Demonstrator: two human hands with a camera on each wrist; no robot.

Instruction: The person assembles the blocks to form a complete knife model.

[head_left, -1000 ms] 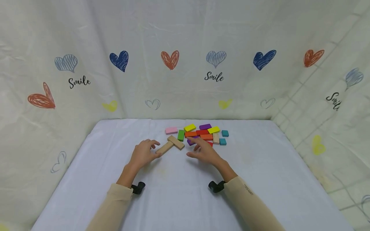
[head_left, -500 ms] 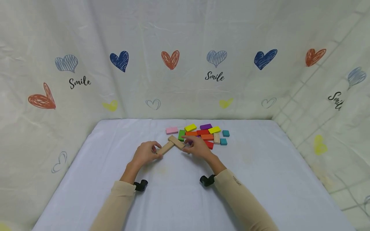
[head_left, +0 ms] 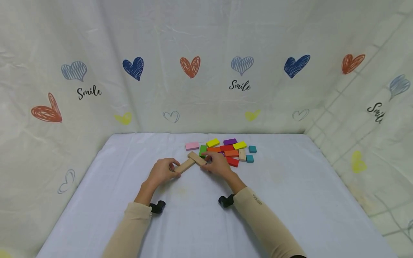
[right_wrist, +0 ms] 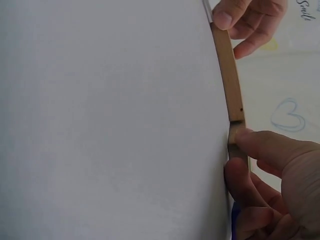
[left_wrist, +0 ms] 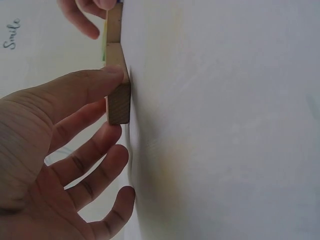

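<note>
Two plain wooden blocks lie on the white cloth and meet at an angle. My left hand (head_left: pixel 161 170) pinches the near-left end of the longer-looking block (head_left: pixel 185 166) between thumb and fingers. In the left wrist view, the end face of this block (left_wrist: pixel 119 106) shows beneath the thumb, and the other fingers are spread below. My right hand (head_left: pixel 220 165) pinches the near-right end of the second wooden block (head_left: pixel 195 157). In the right wrist view, the thumb lies on the side of the second block (right_wrist: pixel 236 132); the fingertips behind it are partly hidden.
Behind and right of the hands lies a loose group of coloured blocks: a green block (head_left: pixel 202 149) close by, a pink block (head_left: pixel 192 146), a red block (head_left: pixel 232 162), a teal block (head_left: pixel 250 158) and several others. A white curtain (head_left: pixel 206 96) with hearts hangs behind the table.
My right hand has moved left from above the coloured blocks and now grips the right wooden block. My left hand has shifted slightly and closed on the left wooden block.
</note>
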